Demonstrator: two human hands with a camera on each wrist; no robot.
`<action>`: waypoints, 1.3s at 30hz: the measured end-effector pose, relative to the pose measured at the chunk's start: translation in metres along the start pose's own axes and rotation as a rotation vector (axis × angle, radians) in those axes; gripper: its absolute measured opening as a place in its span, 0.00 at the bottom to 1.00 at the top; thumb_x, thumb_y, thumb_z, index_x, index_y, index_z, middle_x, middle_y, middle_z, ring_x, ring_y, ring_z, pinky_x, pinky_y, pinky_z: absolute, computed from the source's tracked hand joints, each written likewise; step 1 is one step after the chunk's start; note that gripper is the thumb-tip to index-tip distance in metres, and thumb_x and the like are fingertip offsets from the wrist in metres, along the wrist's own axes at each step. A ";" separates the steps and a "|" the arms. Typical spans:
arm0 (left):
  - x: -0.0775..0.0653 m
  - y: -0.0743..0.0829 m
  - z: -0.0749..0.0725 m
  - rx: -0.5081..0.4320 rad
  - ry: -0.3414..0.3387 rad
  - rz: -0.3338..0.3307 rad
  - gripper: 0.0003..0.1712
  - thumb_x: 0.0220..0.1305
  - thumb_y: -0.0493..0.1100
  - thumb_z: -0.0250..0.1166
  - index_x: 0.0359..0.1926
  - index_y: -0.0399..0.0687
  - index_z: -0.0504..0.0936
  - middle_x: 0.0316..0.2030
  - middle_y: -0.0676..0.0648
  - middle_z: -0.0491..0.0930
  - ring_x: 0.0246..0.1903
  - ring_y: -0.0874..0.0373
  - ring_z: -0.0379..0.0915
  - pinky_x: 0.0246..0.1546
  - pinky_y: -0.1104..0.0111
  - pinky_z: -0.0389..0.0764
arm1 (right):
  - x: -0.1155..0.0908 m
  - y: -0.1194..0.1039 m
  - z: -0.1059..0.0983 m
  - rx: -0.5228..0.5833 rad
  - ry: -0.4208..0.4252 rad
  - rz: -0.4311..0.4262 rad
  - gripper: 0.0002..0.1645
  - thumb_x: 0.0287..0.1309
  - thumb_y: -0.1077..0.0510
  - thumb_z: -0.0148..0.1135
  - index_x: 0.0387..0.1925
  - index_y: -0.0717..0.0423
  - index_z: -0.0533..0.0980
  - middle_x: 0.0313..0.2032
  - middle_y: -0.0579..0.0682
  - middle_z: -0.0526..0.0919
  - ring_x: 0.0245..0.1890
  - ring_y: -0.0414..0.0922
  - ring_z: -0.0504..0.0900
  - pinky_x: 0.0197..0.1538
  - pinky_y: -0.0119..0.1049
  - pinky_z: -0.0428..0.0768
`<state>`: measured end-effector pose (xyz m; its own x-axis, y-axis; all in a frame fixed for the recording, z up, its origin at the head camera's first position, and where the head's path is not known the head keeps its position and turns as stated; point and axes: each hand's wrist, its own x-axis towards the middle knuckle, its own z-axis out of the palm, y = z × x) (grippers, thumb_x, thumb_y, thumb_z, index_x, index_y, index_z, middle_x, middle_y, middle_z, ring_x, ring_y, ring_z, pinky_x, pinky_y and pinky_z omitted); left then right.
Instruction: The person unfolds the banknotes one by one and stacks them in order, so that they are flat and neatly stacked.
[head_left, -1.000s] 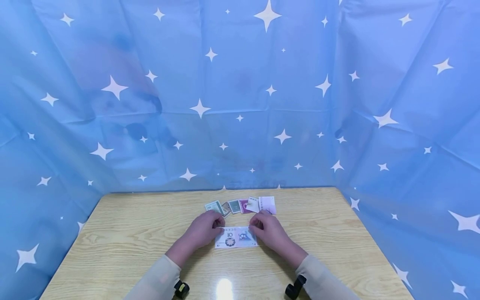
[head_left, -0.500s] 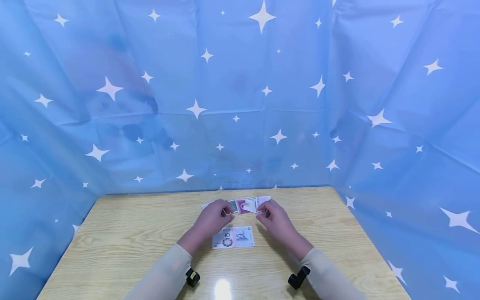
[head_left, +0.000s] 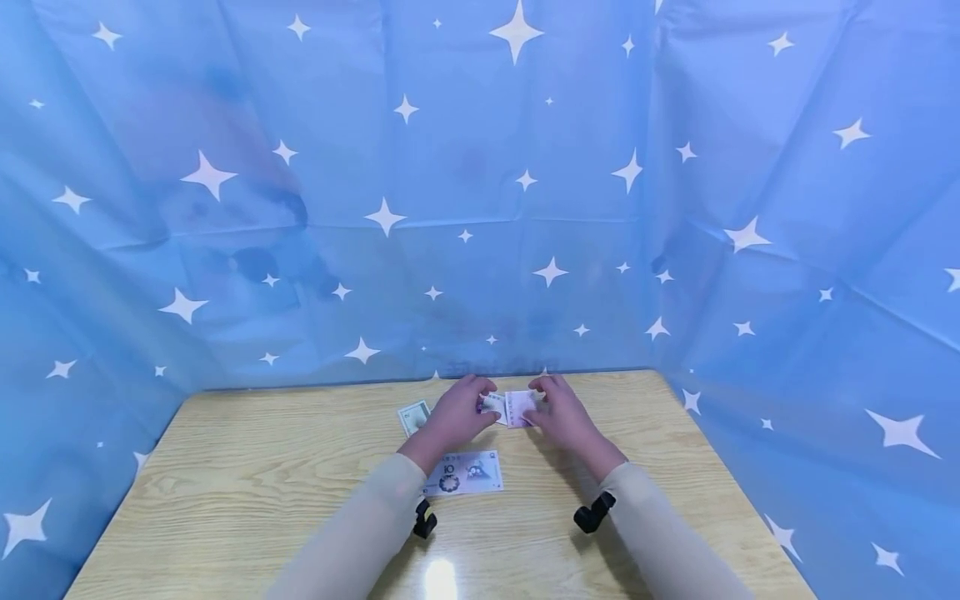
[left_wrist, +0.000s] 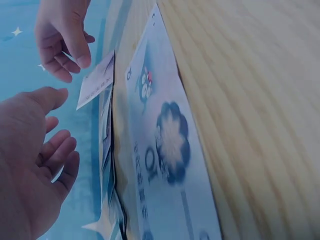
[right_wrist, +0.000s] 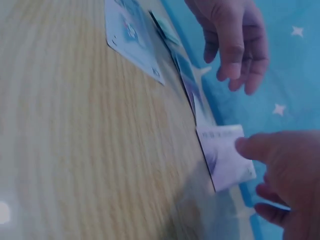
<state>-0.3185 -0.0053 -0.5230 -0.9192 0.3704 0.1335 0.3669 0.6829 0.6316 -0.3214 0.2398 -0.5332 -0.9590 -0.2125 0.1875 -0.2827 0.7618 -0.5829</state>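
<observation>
A pale play banknote [head_left: 476, 472] marked 10, with a flower emblem and a cartoon figure, lies flat on the table. Behind it a row of smaller notes overlaps. My left hand [head_left: 457, 412] hovers over the middle of that row with loosely bent fingers, hiding several notes. At the row's right end lies a light purple note [head_left: 517, 410]; a whitish note [head_left: 492, 406] shows beside it. My right hand [head_left: 564, 417] is over the purple note, its thumb overlapping the note's edge in the right wrist view. A green note [head_left: 413, 416] shows left of my left hand.
The wooden table [head_left: 277, 475] ends at the back against a blue curtain [head_left: 480, 192] with white stars. Black cameras are strapped at both wrists, and light glares off the table's front.
Both hands let go of the 10 banknote and moved away from me to the row of notes. My left hand also moved right, across the row. The 10 banknote stays on the table.
</observation>
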 end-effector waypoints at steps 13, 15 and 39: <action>0.022 0.014 0.021 0.180 -0.110 -0.010 0.38 0.75 0.57 0.74 0.80 0.54 0.74 0.78 0.45 0.70 0.79 0.46 0.65 0.76 0.51 0.72 | 0.019 0.015 0.000 -0.106 -0.167 -0.038 0.39 0.66 0.56 0.81 0.71 0.66 0.76 0.68 0.66 0.77 0.70 0.66 0.76 0.72 0.61 0.77; 0.024 0.012 0.024 0.211 -0.119 -0.018 0.38 0.76 0.58 0.73 0.80 0.53 0.74 0.78 0.45 0.70 0.79 0.46 0.65 0.76 0.51 0.72 | 0.020 0.017 0.001 -0.105 -0.188 -0.044 0.38 0.66 0.56 0.81 0.71 0.66 0.76 0.68 0.66 0.77 0.69 0.66 0.77 0.71 0.61 0.77; 0.031 0.006 0.036 0.143 -0.089 -0.113 0.31 0.73 0.58 0.75 0.71 0.54 0.83 0.65 0.49 0.75 0.67 0.50 0.73 0.70 0.51 0.77 | 0.027 0.014 -0.001 -0.158 -0.260 -0.045 0.22 0.65 0.56 0.82 0.57 0.58 0.85 0.54 0.52 0.80 0.52 0.50 0.80 0.55 0.47 0.82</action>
<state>-0.3394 0.0326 -0.5427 -0.9418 0.3362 -0.0046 0.2842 0.8033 0.5234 -0.3513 0.2457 -0.5355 -0.9241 -0.3821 -0.0103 -0.3380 0.8295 -0.4447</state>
